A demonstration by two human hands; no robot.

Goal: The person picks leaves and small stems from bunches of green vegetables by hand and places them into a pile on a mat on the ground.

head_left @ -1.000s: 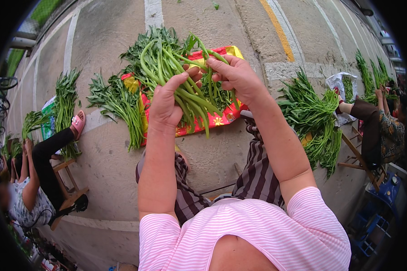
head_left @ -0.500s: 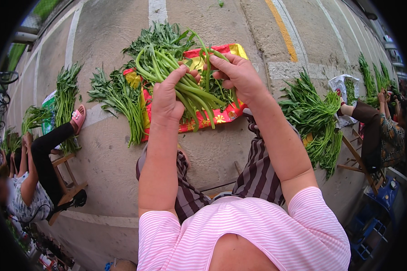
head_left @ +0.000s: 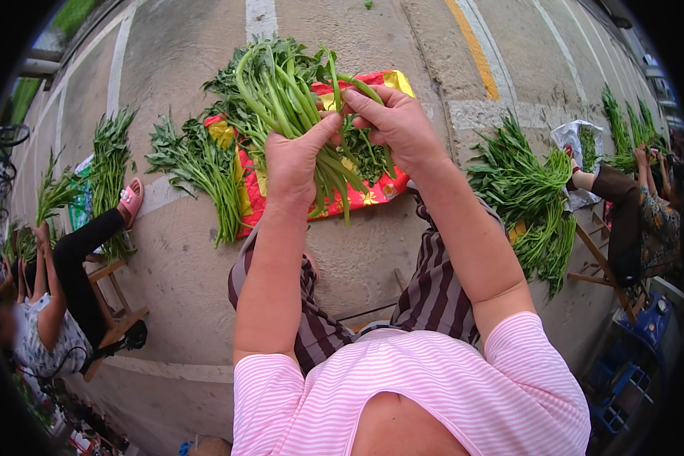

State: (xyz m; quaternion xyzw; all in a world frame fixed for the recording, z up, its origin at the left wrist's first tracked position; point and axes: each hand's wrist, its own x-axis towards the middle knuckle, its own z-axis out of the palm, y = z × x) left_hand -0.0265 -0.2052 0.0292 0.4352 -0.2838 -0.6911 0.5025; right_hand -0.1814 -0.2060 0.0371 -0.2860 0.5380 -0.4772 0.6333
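Note:
A thick bunch of long-stemmed leafy greens (head_left: 287, 95) is gripped by my left hand (head_left: 295, 163), stems fanning up past the fingers and their lower ends hanging below. My right hand (head_left: 399, 133), beside it, pinches a bent green stem (head_left: 365, 87) between thumb and fingers, close to the left fingertips. Both hands are above a red and yellow patterned sack (head_left: 380, 191) spread on the ground. Loose leaves (head_left: 372, 156) lie on the sack, partly hidden by my hands. Another heap of greens (head_left: 219, 182) rests at the sack's left side.
On the right, a large pile of greens (head_left: 520, 190) lies near a white bag (head_left: 581, 144) and a seated person (head_left: 653, 220). To the left, a person (head_left: 53, 319) on a wooden stool (head_left: 118, 319) handles greens beside a tall bundle (head_left: 110, 159). Painted lines cross the concrete ground.
The bunch in my left hand has tilted more upright, and that hand has shifted slightly right. My right hand stays close by with its stem. The person at left has raised some greens.

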